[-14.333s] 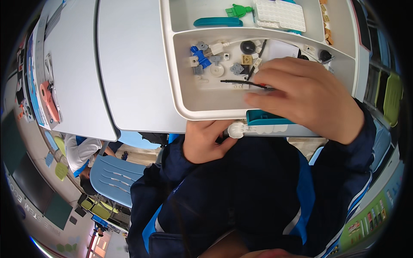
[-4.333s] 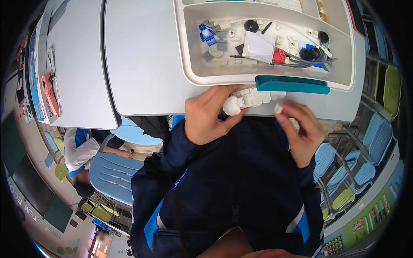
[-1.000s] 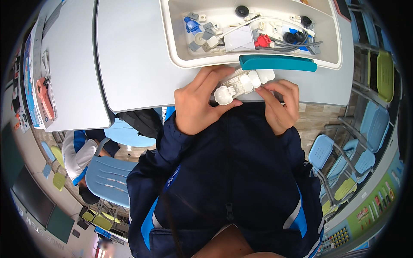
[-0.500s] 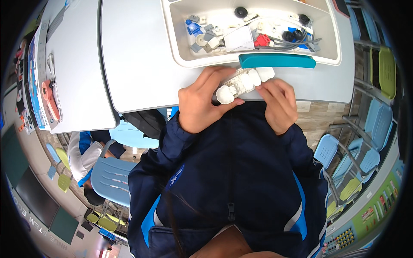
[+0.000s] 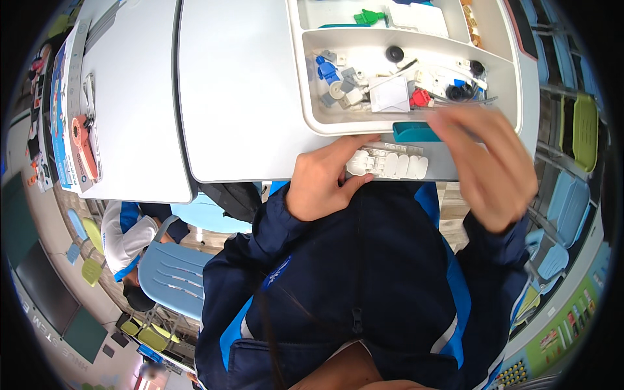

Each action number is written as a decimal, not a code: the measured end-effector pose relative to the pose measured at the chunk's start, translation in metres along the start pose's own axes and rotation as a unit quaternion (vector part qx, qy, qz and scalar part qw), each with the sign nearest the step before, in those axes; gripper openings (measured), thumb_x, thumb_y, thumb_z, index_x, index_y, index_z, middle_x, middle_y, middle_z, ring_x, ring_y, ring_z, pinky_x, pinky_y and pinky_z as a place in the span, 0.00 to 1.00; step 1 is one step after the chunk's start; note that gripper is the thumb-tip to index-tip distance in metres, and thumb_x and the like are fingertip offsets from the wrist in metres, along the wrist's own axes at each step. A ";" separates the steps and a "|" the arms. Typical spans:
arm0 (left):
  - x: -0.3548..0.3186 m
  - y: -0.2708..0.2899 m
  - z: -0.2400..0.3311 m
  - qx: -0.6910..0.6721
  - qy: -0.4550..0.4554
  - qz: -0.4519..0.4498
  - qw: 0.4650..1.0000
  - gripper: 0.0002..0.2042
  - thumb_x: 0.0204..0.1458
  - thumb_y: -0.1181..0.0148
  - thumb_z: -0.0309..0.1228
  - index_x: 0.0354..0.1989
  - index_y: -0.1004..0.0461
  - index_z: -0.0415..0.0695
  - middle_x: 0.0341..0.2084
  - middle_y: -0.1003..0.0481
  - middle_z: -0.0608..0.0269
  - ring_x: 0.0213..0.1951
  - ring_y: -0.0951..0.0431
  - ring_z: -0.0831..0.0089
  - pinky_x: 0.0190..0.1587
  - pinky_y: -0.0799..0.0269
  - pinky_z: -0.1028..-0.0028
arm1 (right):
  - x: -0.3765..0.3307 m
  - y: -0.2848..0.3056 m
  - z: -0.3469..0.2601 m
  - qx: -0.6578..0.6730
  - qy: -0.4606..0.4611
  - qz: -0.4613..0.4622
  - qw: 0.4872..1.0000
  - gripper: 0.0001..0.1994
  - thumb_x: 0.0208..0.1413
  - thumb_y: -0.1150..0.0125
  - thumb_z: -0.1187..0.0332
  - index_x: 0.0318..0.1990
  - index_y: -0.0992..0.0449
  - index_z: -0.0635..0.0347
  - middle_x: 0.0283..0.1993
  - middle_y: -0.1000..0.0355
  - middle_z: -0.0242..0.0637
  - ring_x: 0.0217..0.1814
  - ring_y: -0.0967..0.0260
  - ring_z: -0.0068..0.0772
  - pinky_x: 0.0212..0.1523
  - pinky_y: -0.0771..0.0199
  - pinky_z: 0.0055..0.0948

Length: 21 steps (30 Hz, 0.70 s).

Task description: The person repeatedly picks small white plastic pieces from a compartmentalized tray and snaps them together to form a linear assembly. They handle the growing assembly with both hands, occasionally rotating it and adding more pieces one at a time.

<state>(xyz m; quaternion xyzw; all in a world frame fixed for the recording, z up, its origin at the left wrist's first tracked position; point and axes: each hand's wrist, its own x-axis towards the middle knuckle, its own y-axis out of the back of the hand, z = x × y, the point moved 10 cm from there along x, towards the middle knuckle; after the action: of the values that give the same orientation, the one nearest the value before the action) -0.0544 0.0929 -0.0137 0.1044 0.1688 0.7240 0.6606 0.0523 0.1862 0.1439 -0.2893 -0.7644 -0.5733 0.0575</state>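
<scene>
Left to right: the pale tabletop [image 5: 240,91] is bare between the dark seam [image 5: 180,110] and the white storage tray [image 5: 308,107], giving wide room; its front edge runs just below the left hand [image 5: 325,175]. That hand's thumb and fingers pinch the left end of a white toy-brick assembly [image 5: 400,166], which sits at the table's front edge, in the narrow strip before the tray, near the teal handle [image 5: 413,132]. Loose parts, among them a blue minifigure [image 5: 327,70] and a red piece [image 5: 421,98], leave little bare floor in the tray's front compartment except along its near side. The right hand [image 5: 491,159], blurred, is raised at the handle's right end, fingers bent close together; cannot tell whether they pinch anything. Versus 0.5 s ago: left grip unchanged; assembly lies more level; right hand has left the assembly's side for the tray's front rim; the view has shifted, so the green minifigure [image 5: 369,17] now shows. Markings: print on the box [image 5: 67,143] beside the pink tool [image 5: 83,146], lettering on the wall at lower left; not transcribed.
</scene>
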 end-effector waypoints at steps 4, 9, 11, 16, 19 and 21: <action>0.002 0.000 -0.002 -0.010 -0.008 -0.003 1.000 0.31 0.42 0.25 0.24 0.60 0.26 0.46 0.34 0.21 0.54 0.21 0.25 0.63 0.27 0.27 0.68 | 0.046 -0.072 0.024 -0.066 0.112 -0.101 0.986 0.14 0.45 0.36 0.77 0.42 0.18 0.63 0.40 0.23 0.42 0.40 0.21 0.42 0.36 0.20 0.35; -0.001 0.003 -0.001 -0.009 -0.021 0.015 1.000 0.32 0.41 0.20 0.30 0.58 0.24 0.42 0.32 0.20 0.56 0.18 0.28 0.70 0.24 0.29 0.74 | 0.058 -0.117 0.026 -0.118 0.200 -0.142 0.962 0.08 0.45 0.35 0.74 0.35 0.19 0.61 0.34 0.25 0.37 0.34 0.20 0.37 0.31 0.21 0.33; -0.001 0.003 -0.001 -0.004 -0.030 0.016 0.999 0.32 0.40 0.20 0.32 0.58 0.24 0.42 0.31 0.20 0.56 0.18 0.27 0.69 0.24 0.29 0.73 | 0.057 -0.125 0.028 -0.120 0.201 -0.160 0.959 0.09 0.46 0.36 0.74 0.36 0.20 0.60 0.34 0.26 0.35 0.35 0.21 0.35 0.30 0.22 0.33; 0.000 0.001 -0.002 0.018 -0.043 0.019 0.999 0.31 0.41 0.20 0.33 0.56 0.23 0.40 0.31 0.19 0.55 0.21 0.24 0.65 0.26 0.27 0.71 | 0.061 -0.131 0.026 -0.122 0.204 -0.184 0.954 0.08 0.47 0.36 0.73 0.36 0.25 0.59 0.33 0.29 0.33 0.37 0.22 0.33 0.30 0.23 0.32; 0.002 0.000 0.000 0.018 -0.044 0.019 0.999 0.29 0.41 0.20 0.33 0.54 0.23 0.40 0.32 0.19 0.53 0.25 0.21 0.60 0.29 0.25 0.68 | 0.058 -0.140 0.027 -0.147 0.214 -0.193 0.946 0.08 0.47 0.36 0.73 0.35 0.26 0.59 0.31 0.30 0.33 0.37 0.22 0.33 0.30 0.23 0.32; 0.003 0.002 0.001 0.019 -0.042 0.028 0.999 0.26 0.43 0.22 0.33 0.52 0.23 0.41 0.32 0.20 0.50 0.29 0.19 0.54 0.32 0.22 0.63 | 0.058 -0.144 0.027 -0.166 0.213 -0.196 0.943 0.07 0.47 0.37 0.73 0.35 0.26 0.60 0.32 0.29 0.35 0.38 0.22 0.35 0.32 0.22 0.32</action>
<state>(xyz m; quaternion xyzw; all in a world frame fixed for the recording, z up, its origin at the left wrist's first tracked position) -0.0561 0.0960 -0.0119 0.1519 0.1516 0.7341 0.6442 -0.0618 0.2077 0.0377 -0.0106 -0.6696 -0.7405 0.0565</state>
